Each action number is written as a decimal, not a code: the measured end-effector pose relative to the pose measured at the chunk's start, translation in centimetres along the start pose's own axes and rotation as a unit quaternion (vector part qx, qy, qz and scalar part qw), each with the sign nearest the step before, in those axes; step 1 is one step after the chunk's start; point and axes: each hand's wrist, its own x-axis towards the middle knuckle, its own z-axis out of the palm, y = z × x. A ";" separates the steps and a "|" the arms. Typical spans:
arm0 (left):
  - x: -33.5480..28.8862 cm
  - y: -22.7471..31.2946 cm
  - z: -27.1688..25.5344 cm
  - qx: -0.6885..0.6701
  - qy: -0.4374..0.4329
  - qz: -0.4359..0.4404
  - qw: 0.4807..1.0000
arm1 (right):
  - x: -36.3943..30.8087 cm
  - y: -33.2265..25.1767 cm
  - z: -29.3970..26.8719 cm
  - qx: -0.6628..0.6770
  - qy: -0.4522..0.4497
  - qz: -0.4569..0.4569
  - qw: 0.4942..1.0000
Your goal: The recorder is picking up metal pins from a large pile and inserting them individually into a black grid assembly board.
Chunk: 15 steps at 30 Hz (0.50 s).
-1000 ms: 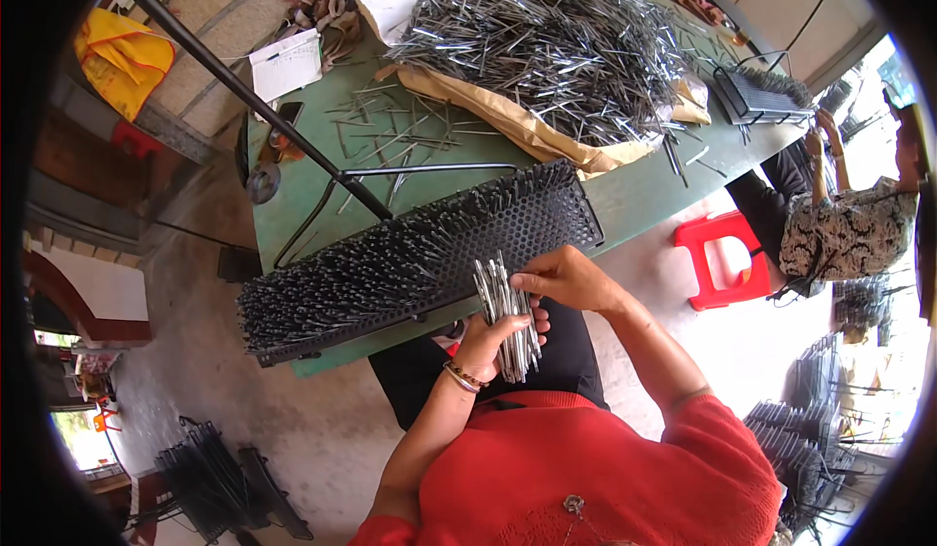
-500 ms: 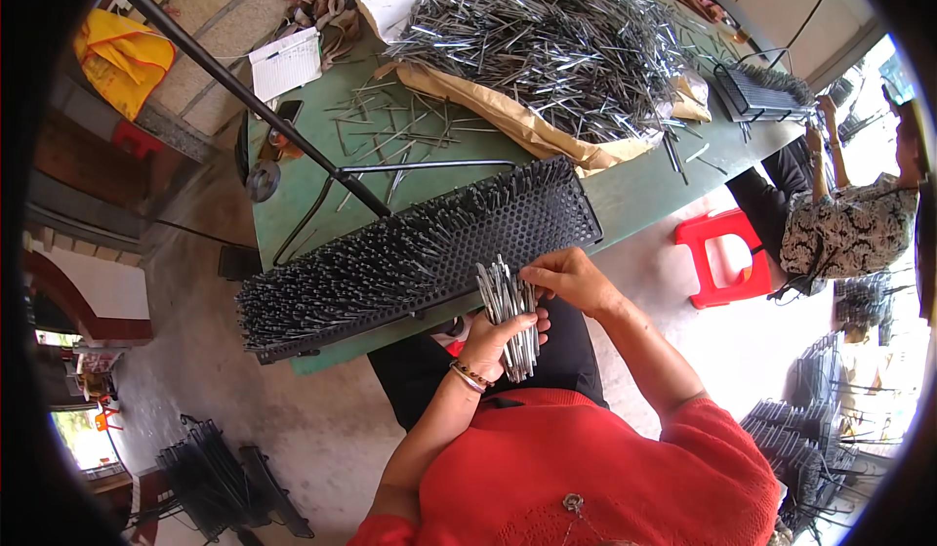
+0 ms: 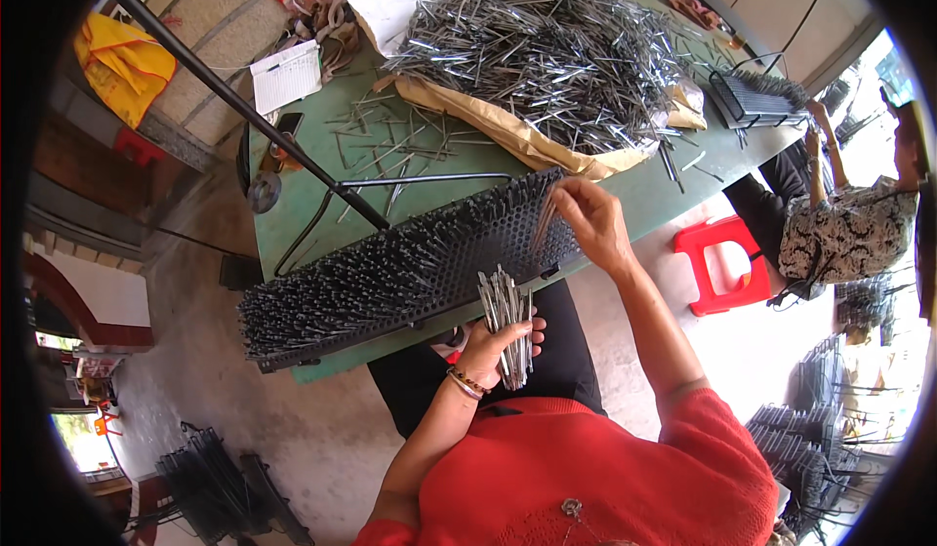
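Note:
My left hand (image 3: pixel 488 346) is wrapped round a bundle of thin metal strips (image 3: pixel 503 297) in front of the table's near edge. Beyond it lies a long black perforated block (image 3: pixel 498 243) fixed to a black pole, its left and middle holes filled with upright strips. Bare holes show toward its right end. Over that right end my right hand (image 3: pixel 597 226) is closed in a pinch, with a thin strip (image 3: pixel 543 226) slanting down from the fingertips to the holes. Whether the strip's lower end sits in a hole cannot be made out.
A large heap of loose metal strips (image 3: pixel 537 48) lies on brown paper on the green table (image 3: pixel 664 195). Further left are scattered strips (image 3: pixel 390 146), a notebook (image 3: pixel 286 76) and a phone (image 3: pixel 289 124). At right, a red stool (image 3: pixel 720 265) stands near another person (image 3: pixel 839 229) at a similar block (image 3: pixel 756 102).
My right hand has moved from beside the bundle up and right to the block's right end, with a strip now at its fingertips. My left hand stays almost in place with the bundle.

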 end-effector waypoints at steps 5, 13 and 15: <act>-0.1 -0.2 0.3 -0.002 0.013 -0.002 1.000 | 2.7 -0.6 -0.1 -0.156 0.019 -0.116 0.981; -0.2 -0.3 0.2 0.001 0.013 -0.003 1.000 | 3.7 0.3 0.1 -0.180 -0.047 -0.196 0.963; -0.2 -0.3 0.2 0.000 0.013 -0.004 1.000 | 3.9 0.4 0.0 -0.188 -0.049 -0.224 0.955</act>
